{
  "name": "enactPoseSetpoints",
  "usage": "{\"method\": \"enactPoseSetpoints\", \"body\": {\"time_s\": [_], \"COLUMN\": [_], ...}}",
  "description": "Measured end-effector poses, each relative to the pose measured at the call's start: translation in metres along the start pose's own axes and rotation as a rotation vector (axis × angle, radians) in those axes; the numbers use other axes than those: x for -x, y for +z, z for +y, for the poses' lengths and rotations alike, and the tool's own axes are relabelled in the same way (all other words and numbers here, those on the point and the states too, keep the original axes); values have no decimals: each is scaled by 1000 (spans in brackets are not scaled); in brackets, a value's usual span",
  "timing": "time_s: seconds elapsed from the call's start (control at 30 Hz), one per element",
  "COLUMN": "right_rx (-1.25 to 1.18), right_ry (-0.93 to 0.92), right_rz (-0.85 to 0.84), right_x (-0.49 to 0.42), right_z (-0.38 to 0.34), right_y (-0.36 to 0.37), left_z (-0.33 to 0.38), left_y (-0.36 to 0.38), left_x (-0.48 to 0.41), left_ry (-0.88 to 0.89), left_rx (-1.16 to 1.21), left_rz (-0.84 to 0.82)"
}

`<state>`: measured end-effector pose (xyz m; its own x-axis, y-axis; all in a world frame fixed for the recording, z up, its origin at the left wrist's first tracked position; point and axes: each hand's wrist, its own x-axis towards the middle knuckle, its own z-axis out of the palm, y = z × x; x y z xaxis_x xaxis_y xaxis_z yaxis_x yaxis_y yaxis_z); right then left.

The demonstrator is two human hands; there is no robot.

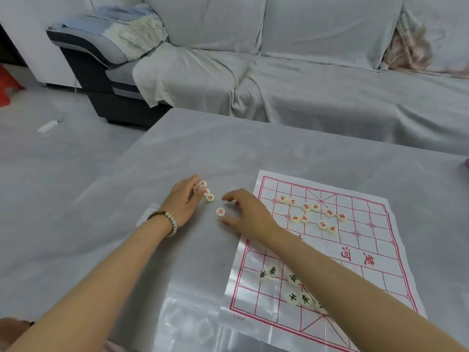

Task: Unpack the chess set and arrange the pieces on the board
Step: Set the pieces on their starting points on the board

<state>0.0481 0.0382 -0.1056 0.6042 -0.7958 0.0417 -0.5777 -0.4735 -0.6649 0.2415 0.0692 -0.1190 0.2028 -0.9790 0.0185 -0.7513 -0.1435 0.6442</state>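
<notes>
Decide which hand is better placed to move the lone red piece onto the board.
Probably the right hand: its fingers flank the lone piece and the board lies beside it. The left hand touches other pieces.

A low bench draped in smooth grey cloth (228, 148) stands before a long sofa under a pale grey cover (304, 72). Folded blue and cream fabrics (121, 24) lie on the sofa's dark armrest (83, 44). A small white block (48, 127) lies on the grey floor (38, 174).
</notes>
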Motion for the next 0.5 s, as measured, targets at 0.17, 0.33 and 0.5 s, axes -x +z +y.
{"method": "enactPoseSetpoints", "body": {"time_s": [0.17, 0.33, 0.5], "right_rx": [6, -11, -40], "right_ry": [25, 16, -15], "right_rz": [48, 98, 120], "right_x": [-27, -41, -43], "right_z": [-9, -9, -9], "right_y": [22, 24, 28], "left_z": [-18, -25, -25], "left_y": [-7, -11, -14], "left_x": [-3, -1, 2], "left_ry": [61, 138, 112], "left_rx": [-38, 50, 172], "left_rz": [-39, 94, 89]}}
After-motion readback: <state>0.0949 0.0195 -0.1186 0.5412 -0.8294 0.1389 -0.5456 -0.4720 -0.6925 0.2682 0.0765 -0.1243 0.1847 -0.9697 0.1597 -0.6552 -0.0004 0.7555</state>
